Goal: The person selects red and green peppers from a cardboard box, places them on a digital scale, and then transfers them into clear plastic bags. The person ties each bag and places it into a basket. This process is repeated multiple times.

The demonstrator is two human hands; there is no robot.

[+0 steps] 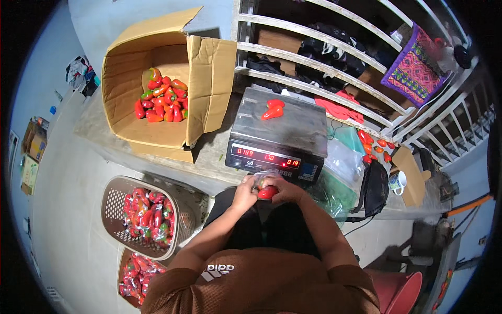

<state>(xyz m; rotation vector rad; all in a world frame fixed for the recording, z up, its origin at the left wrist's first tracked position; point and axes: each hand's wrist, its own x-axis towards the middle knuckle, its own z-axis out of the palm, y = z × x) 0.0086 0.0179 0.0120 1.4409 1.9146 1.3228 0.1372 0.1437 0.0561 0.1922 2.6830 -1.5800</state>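
My left hand [246,193] grips the side of a clear plastic bag [266,174] just in front of the scale. In my right hand [287,190] is a red bell pepper [268,192], at the bag; whether it is inside the plastic or against it I cannot tell. Beyond both hands stands a digital scale [279,129] with its red display lit. Two red peppers [272,112] lie on its dark platform. To the left, a cardboard box [211,86] lies on its side, its opening towards me, with a heap of red and partly green peppers [162,98] inside.
Bagged peppers fill a plastic basket [110,210] and a lower container [122,271] at left. Plastic bags [341,157], loose peppers [366,141], a black bag [372,188] and a mug [397,182] lie right of the scale. White railings [313,43] rise behind; a red bin [400,292] stands lower right.
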